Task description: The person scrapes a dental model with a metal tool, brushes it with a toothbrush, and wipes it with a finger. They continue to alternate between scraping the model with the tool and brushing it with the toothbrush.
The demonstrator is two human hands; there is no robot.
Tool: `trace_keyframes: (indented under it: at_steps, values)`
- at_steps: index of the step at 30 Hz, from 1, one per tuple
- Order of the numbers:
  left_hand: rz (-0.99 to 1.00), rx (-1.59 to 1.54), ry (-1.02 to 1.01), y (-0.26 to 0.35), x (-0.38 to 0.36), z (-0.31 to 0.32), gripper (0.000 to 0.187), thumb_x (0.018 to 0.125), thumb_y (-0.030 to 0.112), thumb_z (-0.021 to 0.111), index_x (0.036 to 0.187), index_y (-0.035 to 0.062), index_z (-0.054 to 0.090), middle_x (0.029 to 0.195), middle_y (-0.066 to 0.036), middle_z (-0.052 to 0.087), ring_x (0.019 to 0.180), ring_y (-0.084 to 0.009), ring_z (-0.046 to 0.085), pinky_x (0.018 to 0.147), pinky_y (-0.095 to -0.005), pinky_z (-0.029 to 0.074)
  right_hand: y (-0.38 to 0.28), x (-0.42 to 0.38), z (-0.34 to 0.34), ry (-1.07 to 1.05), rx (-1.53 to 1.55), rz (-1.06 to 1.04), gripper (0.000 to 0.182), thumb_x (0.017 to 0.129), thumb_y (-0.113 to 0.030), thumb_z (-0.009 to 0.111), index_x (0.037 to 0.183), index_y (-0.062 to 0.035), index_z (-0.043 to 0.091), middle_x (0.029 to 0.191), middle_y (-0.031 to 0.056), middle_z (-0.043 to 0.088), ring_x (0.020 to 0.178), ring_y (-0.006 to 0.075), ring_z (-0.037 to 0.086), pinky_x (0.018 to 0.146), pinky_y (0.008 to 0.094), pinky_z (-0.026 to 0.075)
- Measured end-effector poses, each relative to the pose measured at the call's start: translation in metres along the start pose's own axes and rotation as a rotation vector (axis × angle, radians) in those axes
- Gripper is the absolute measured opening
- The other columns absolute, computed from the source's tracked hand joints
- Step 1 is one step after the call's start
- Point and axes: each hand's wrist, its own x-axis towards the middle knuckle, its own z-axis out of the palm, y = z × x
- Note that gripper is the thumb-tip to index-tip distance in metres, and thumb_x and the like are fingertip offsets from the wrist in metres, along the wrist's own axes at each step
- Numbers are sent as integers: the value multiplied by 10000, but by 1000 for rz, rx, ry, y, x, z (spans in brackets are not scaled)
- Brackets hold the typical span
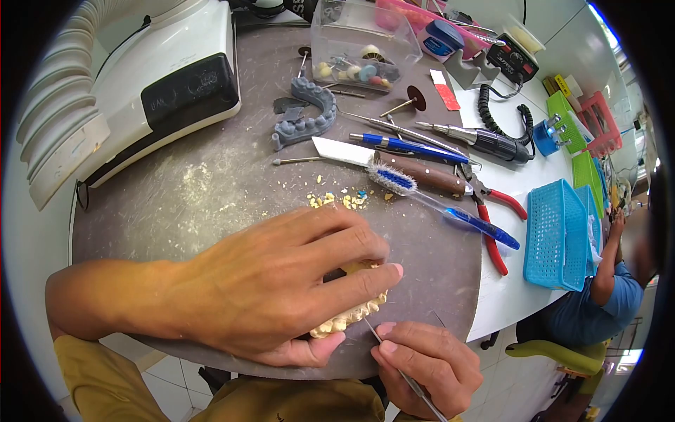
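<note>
Fingers of our right hand grip a slim metal instrument, its tip at a cream dental model that our left hand clasps at the front of the counter, near yellowish crumbs and a blue-bristled brush.

I find my left hand closed around a pale dental cast, fingers over the top, thumb at its lower edge. My right hand grips a slim metal tool like a pen, its tip at the teeth. Pale chips lie scattered beyond the left fingers. Beyond these I record a brown-handled knife, with a blue-handled brush angled beside it and crossing red-handled pliers. A grey arch-shaped model lies near a clear box of small parts.
</note>
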Motion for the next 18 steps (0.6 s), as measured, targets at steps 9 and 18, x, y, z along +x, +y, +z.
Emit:
trace_keyframes:
  at_steps: [9,18]
  values:
    - [7,8,12,0,0,0,688,635,141,790,1299,2,678,1187,-126,644,1074,-332,647,909,-423,578,-1,-2,0,-21,-79,-60,253,808,62,820,1035,-2,729,964,168,755,853,299,762,750,351,623]
    - [-15,16,5,1,0,-1,701,630,156,793,1309,22,683,1196,-114,654,1120,-334,654,938,-423,593,-2,-8,5,-33,-157,-116,275,819,74,792,1076,-4,736,1032,166,745,915,323,748,797,382,626]
